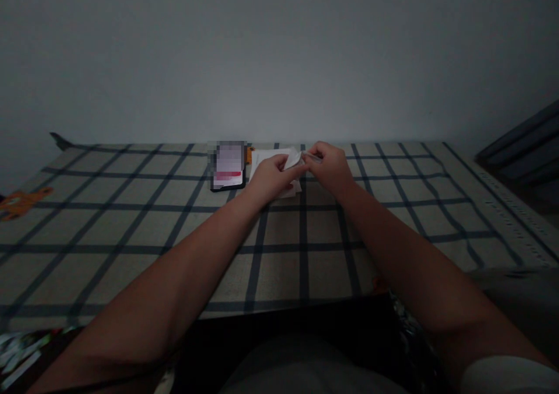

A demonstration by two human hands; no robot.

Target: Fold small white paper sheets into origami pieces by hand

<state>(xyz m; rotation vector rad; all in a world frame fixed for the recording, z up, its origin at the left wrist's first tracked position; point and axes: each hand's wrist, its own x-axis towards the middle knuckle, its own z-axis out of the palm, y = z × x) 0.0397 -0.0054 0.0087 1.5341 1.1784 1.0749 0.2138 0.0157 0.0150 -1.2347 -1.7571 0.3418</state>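
Observation:
My left hand [271, 176] is closed on a small piece of white paper [293, 158], its thumb on top of the raised, folded-looking part. Facing it, my right hand [329, 164] is closed in a pinch at the paper's right side, where a thin pale edge shows between thumb and fingers. Beneath the left hand lie white sheets of paper [271, 153], partly covered by the hand. A phone [229, 167] with a lit screen, blurred in part, lies just left of the sheets. The dim light hides the finer details of the fingers.
A checked cloth [279, 260] with dark lines covers the table, which meets a plain wall [279, 56] at the back. An orange figure [26, 203] shows on the cloth at far left. Dark slatted furniture [524, 144] stands at right.

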